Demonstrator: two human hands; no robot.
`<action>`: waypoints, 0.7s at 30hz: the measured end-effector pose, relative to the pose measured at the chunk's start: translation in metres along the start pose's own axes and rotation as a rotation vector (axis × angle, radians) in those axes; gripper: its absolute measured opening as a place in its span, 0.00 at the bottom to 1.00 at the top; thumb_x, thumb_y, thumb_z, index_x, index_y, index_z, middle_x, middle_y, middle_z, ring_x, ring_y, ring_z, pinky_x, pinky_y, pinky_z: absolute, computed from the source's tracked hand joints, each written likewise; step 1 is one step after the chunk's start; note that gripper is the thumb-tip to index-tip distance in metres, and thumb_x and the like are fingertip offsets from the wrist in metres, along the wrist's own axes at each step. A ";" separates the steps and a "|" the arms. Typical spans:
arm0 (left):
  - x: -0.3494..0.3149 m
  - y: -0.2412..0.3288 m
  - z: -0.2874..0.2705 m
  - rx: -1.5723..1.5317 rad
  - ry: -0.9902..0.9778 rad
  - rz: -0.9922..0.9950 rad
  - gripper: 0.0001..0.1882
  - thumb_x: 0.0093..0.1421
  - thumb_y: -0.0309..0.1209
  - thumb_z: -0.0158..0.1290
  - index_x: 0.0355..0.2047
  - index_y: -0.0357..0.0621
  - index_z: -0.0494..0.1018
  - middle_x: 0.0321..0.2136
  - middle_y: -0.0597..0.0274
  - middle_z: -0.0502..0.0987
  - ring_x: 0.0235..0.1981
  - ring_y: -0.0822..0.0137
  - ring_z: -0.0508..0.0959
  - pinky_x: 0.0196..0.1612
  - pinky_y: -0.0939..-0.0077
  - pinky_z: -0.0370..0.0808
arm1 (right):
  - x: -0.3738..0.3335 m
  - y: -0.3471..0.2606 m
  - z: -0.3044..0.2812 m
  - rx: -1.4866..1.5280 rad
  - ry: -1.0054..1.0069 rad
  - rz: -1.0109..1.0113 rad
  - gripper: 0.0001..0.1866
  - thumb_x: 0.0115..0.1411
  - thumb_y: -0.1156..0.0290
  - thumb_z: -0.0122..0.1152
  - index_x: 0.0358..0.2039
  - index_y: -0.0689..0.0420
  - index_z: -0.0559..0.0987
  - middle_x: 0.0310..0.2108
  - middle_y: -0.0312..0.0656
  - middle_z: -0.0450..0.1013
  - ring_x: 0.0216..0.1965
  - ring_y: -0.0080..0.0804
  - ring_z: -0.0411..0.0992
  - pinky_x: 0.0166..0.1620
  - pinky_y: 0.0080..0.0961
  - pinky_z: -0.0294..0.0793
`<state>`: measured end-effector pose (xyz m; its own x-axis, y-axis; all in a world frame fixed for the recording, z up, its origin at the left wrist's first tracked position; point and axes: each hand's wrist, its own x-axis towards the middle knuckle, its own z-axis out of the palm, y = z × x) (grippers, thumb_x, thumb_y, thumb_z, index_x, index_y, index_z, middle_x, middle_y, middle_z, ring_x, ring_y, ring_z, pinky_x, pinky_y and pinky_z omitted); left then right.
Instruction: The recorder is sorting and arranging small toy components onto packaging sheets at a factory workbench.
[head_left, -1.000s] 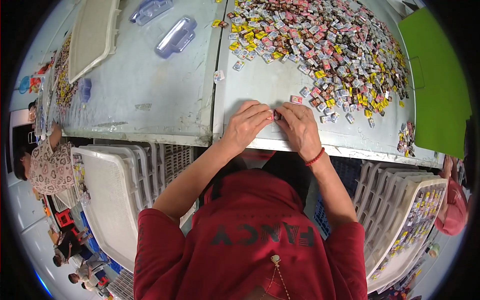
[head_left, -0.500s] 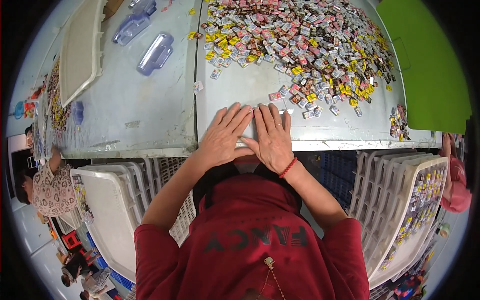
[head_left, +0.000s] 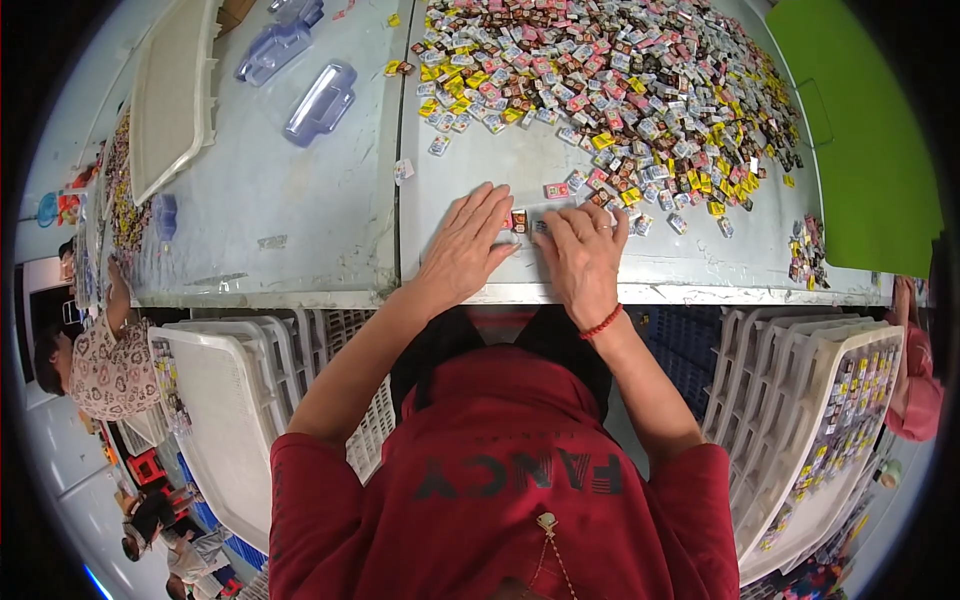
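My left hand (head_left: 468, 240) lies flat near the table's front edge, its fingers stretched out and side by side. Just beyond its fingertips is a small brown box (head_left: 519, 220), with a pinkish one partly under the hand. My right hand (head_left: 583, 250) is bent with its fingers curled down and closed; what they hold, if anything, is hidden. A small bluish box (head_left: 541, 227) shows by its thumb. Past the right hand lies a pink box (head_left: 556, 190), at the near edge of a large heap of small coloured boxes (head_left: 610, 90).
Clear blue-tinted plastic trays (head_left: 320, 103) lie on the left table section beside a white tray (head_left: 172, 100). A green panel (head_left: 850, 140) borders the right. Stacked white trays (head_left: 225, 420) stand below on both sides. Other people work at both edges.
My hands have moved apart, the right one going right and curling its fingers. Small boxes now show between them. The whole view has shifted slightly.
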<state>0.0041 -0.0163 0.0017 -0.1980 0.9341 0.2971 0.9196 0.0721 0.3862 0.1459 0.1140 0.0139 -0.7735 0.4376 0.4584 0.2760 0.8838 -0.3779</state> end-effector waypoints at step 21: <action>0.010 -0.003 0.010 -0.077 0.083 0.004 0.14 0.56 0.28 0.54 0.43 0.40 0.71 0.52 0.55 0.70 0.57 0.49 0.65 0.57 0.58 0.64 | 0.022 0.008 0.011 0.162 0.012 0.130 0.05 0.52 0.70 0.65 0.30 0.50 0.79 0.28 0.33 0.74 0.40 0.33 0.71 0.57 0.48 0.51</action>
<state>0.0027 -0.0037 -0.0055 -0.2253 0.9017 0.3690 0.8920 0.0386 0.4503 0.1249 0.1289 0.0118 -0.7303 0.5493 0.4061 0.2772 0.7816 -0.5588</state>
